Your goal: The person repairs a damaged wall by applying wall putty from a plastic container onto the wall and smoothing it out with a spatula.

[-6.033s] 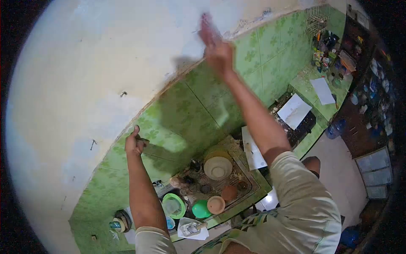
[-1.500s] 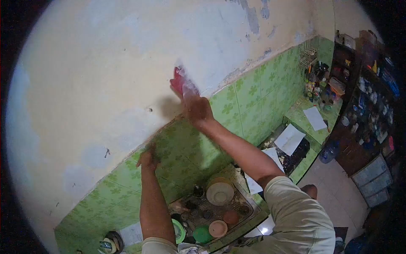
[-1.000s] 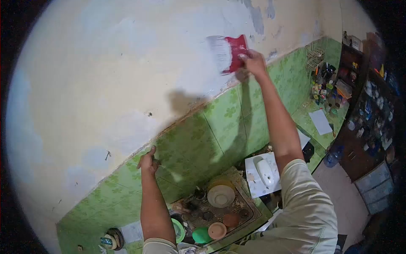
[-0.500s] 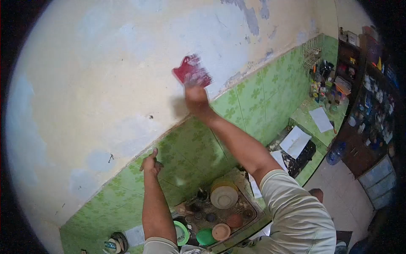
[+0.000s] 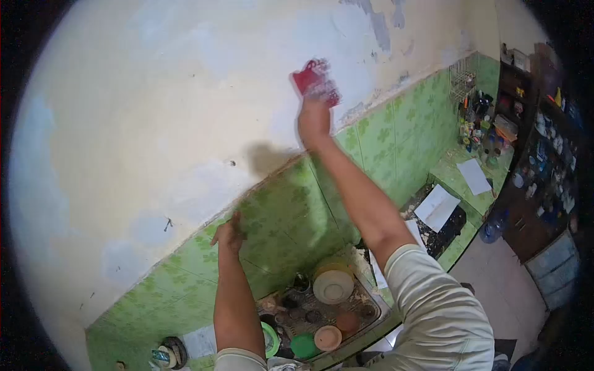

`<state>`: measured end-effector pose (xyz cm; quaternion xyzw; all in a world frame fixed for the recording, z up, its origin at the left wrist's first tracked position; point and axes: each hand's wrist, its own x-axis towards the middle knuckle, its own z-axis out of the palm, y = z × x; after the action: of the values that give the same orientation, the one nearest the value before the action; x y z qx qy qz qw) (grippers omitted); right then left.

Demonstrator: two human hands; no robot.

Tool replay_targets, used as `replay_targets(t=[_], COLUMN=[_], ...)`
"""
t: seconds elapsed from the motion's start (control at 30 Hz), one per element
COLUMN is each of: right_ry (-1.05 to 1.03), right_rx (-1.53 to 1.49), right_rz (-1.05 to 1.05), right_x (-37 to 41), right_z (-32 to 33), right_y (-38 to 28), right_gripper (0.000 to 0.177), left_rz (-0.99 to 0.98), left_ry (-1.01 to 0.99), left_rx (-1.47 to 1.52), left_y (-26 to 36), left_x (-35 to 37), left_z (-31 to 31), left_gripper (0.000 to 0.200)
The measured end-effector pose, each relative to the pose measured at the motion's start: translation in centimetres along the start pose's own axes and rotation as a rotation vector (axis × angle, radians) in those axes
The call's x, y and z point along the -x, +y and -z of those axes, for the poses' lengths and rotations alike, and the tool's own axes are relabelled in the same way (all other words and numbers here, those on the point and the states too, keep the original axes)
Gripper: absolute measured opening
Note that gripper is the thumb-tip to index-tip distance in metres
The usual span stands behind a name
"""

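Note:
My right hand [image 5: 315, 120] is closed on a red scraper [image 5: 306, 79], a flat plate smeared with whitish paste. The scraper lies against the upper painted wall [image 5: 185, 111], beside a pale bluish-white patch. Below and to the left, my left hand [image 5: 229, 235] is near the green tiles [image 5: 278, 216], just under the edge where they meet the painted wall. Its fingers are apart and nothing shows in it. Whether it touches the tiles I cannot tell.
Under my arms is a sink counter with a stacked yellow bowl [image 5: 333, 284], a green bowl [image 5: 303, 346] and a terracotta-coloured bowl [image 5: 328, 338]. To the right are white sheets [image 5: 437, 208] on a dark stove, bottles and a wire rack [image 5: 462, 80]. A nail [image 5: 168, 224] sticks out at left.
My right hand has moved up and to the right along the wall with the red scraper. My left hand has shifted slightly right, and the view has moved a little.

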<state>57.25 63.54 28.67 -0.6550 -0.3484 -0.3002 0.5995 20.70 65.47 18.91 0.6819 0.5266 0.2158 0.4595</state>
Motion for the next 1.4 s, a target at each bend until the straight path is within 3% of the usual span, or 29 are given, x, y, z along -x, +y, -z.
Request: replay_targets(t=[0.03, 0.07, 0.13, 0.17, 0.23, 0.3, 0.37, 0.4, 0.43, 0.5, 0.53, 0.6, 0.7, 0.77, 0.83, 0.9, 0.97, 1.03, 1.07, 1.1, 1.13, 1.17, 1.2, 1.23, 1.3, 1.4], right_ry=[0.042, 0.267, -0.059, 0.022, -0.611, -0.506, -0.408, -0.412, -0.413, -0.278, -0.27, -0.209, -0.077, -0.174, -0.232, -0.237, -0.158, 0.163, 0.239, 0.088, 0.113, 0.101, -0.09, -0.153, -0.108, -0.139], right_rx=[0.032, -0.043, 0.058, -0.017, -0.121, -0.208, -0.288, -0.398, -0.511, -0.514, -0.503, -0.42, -0.201, -0.25, -0.622, -0.593, -0.504, -0.258, -0.074, -0.099, -0.05, -0.076, -0.024, -0.063, -0.011, -0.236], right_rz=[0.222, 0.498, 0.45, 0.443, 0.179, 0.159, 0.133, 0.03, -0.074, -0.06, -0.094, -0.13, -0.088, -0.345, -0.304, -0.357, -0.29, -0.269, -0.161, -0.218, -0.074, 0.099, -0.013, 0.331, 0.332, 0.363], right_x=[1.9, 5.3, 8.8, 10.4, 10.5, 9.1, 7.7, 6.4, 5.2, 3.1, 1.8, -1.1, -6.1, -9.0, -10.6, -10.9, -11.1, -10.0, -8.9, -7.9, -6.0, -4.1, -1.7, 0.9, 5.5, 8.1], right_z=[1.9, 0.6, 2.9, 4.1, 9.2, 11.3, 12.4, 12.6, 12.4, 10.7, 10.2, 8.5, 8.7, 11.6, 12.5, 17.2, 16.3, 14.5, 13.6, 11.4, 6.5, 6.4, 4.4, 2.8, 3.3, 7.6], right_y=[-2.9, -2.8, -5.6, -6.2, -7.2, -7.5, -7.5, -7.4, -7.1, -5.4, -4.1, 0.2, 7.6, 10.7, 15.6, 13.1, 14.1, 11.7, 9.4, 7.8, 8.5, 5.3, 3.0, 3.2, -1.3, -5.3], right_gripper=[0.021, 0.03, 0.033, 0.032, 0.038, 0.03, 0.023, 0.021, 0.021, 0.022, 0.022, 0.025, 0.03, 0.031, 0.029, 0.028, 0.027, 0.026, 0.026, 0.026, 0.023, 0.019, 0.013, 0.007, 0.005, 0.01], left_rz=[0.036, 0.038, 0.019, 0.018, 0.056, 0.093, -0.024, 0.061, 0.065, -0.024, -0.025, 0.069, 0.091, 0.183, 0.175, 0.191, 0.168, 0.155, 0.143, 0.138, 0.158, 0.18, 0.181, 0.178, 0.178, 0.168], left_ry=[0.017, 0.011, 0.0, -0.01, -0.016, -0.004, -0.031, -0.053, -0.058, -0.113, -0.108, -0.109, -0.057, 0.025, 0.128, 0.1, 0.172, 0.162, 0.152, 0.15, 0.167, 0.183, 0.179, 0.198, 0.206, 0.076], left_rx=[-0.156, -0.159, 0.331, 0.331, 0.672, 0.677, 0.138, 0.658, 0.662, 0.318, 0.319, 0.65, 0.734, 0.662, 0.597, 0.574, 0.445, 0.432, 0.419, 0.413, 0.416, 0.418, 0.41, 0.426, 0.446, 0.696], left_y=[1.1, -0.6, -5.6, -5.4, -4.2, -2.2, -2.4, -2.5, -3.8, -6.6, -6.0, -4.2, -3.0, 0.1, 1.5, 1.6, 0.6, -0.7, -1.3, -1.9, -2.6, -2.8, -2.1, -0.6, 0.6, -1.0], left_x=[0.9, -0.6, -5.2, -5.0, -3.9, -1.9, -1.8, -2.2, -3.3, -6.3, -5.9, -4.4, -2.9, -0.2, 1.1, 1.0, 0.0, -0.9, -1.6, -2.3, -3.0, -3.2, -2.4, -0.9, 0.3, -1.3], left_z=[-0.3, 0.1, 1.2, 0.9, 0.9, 0.7, 1.0, 0.5, 0.6, 1.8, 1.7, 1.1, 0.8, -0.2, -0.9, -0.4, -0.3, 0.2, 0.5, 0.9, 1.3, 1.5, 1.2, 0.5, -0.2, 0.2], left_gripper=[0.061, 0.061, 0.065, 0.065, 0.063, 0.063, 0.061, 0.06, 0.06, 0.057, 0.057, 0.057, 0.058, 0.06, 0.062, 0.065, 0.075, 0.079, 0.084, 0.084, 0.087, 0.09, 0.09, 0.087, 0.085, 0.076])
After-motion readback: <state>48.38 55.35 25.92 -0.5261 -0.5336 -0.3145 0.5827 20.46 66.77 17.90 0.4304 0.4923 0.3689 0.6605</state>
